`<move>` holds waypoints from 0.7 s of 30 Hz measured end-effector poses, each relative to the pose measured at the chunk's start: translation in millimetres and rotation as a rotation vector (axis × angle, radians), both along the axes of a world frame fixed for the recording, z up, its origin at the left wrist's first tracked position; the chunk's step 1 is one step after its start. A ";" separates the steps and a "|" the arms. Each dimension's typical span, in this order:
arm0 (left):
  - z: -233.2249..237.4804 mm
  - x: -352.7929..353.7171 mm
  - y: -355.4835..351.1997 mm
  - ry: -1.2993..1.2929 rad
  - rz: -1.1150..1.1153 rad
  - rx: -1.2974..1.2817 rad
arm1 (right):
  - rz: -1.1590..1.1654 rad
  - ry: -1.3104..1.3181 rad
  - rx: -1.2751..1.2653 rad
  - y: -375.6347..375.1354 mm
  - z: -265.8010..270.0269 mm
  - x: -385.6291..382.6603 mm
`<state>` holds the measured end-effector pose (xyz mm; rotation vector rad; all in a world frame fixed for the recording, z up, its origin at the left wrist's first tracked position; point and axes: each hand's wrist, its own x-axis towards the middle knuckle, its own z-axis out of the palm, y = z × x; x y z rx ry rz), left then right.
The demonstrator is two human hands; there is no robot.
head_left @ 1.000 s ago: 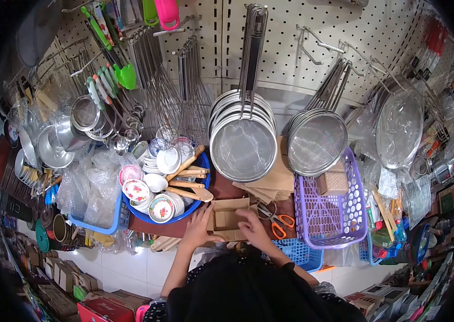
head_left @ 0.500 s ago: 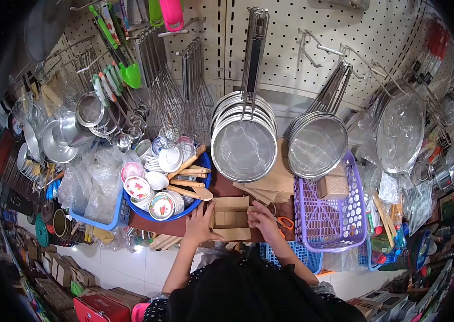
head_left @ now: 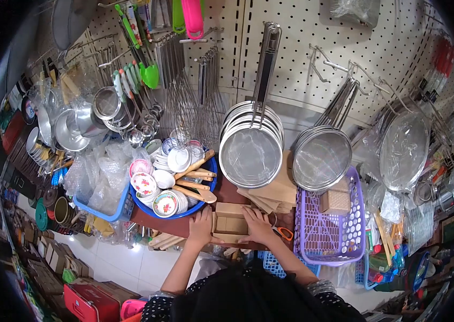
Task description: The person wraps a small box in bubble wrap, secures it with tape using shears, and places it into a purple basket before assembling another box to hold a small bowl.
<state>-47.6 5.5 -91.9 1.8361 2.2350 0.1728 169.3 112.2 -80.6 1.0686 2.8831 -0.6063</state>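
An open cardboard box (head_left: pixel 230 224) sits at the front edge of the brown table, between my two hands. My left hand (head_left: pixel 200 227) rests along its left side, fingers pointing forward. On the right side of the box lies my right hand (head_left: pixel 257 226), with its fingers apart and the thumb at the front corner. Orange-handled scissors (head_left: pixel 285 233) lie just right of my right hand. Behind the box are flat brown cardboard pieces (head_left: pixel 267 196).
A blue basin (head_left: pixel 213 185) of bowls and wooden-handled tools stands left, near a blue basket (head_left: pixel 110 216) of plastic wrap. At right is a purple basket (head_left: pixel 330 261) holding a small box (head_left: pixel 336 202). Strainers (head_left: pixel 251 158) hang behind.
My right hand has come against the box's right side and its fingers have spread. The box's flaps look more upright. The whole view has shifted slightly.
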 end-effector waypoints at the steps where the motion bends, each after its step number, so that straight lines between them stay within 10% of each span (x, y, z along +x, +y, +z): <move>1: -2.9 -1.1 -1.0 -0.072 0.012 0.031 | -0.002 0.011 -0.014 0.7 -4.6 0.2; 21: 38.2 2.0 -18.0 -0.301 0.060 0.189 | -0.015 0.226 -0.044 9.0 5.7 9.9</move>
